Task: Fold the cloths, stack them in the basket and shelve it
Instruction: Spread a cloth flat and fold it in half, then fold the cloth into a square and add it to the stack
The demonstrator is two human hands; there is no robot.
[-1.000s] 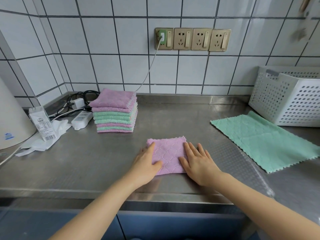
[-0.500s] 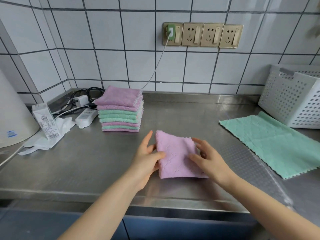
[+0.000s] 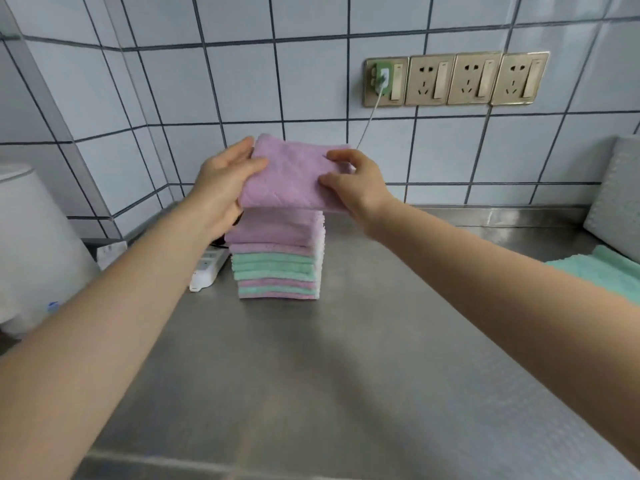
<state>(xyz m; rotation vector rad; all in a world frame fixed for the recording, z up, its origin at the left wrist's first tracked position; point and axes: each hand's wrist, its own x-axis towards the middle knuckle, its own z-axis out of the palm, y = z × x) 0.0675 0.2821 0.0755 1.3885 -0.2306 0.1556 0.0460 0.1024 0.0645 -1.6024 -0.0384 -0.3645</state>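
From the head camera, the one view I have: a second ago I was pressing the folded pink quilted cloth (image 3: 289,174) flat on the brushed steel counter (image 3: 346,341) near its front edge. Half a second ago I had it lifted between my hands. Now I have carried it back and to the left, and it hangs just above the pile of folded pink and green cloths (image 3: 277,258) that stands by the tiled wall.

That tells me the fold is done and this one is about to join the pile. Stacking in the basket and shelving have not begun.

My left hand (image 3: 225,178) grips the cloth's left edge, thumb on top and fingers beneath. My right hand (image 3: 353,181) pinches the right edge, thumb and fingers curled round it. Both hands are clamped on the cloth.

The cloth lies nearly flat, tilted a little so its near edge droops toward me. Its long axis runs left to right, roughly square with the pile below. The near edge looks like a smooth fold, though I cannot be sure.

At the right, a flat green cloth (image 3: 602,271) lies unfolded on the counter, beside the blurred corner of the white perforated plastic basket (image 3: 620,199).
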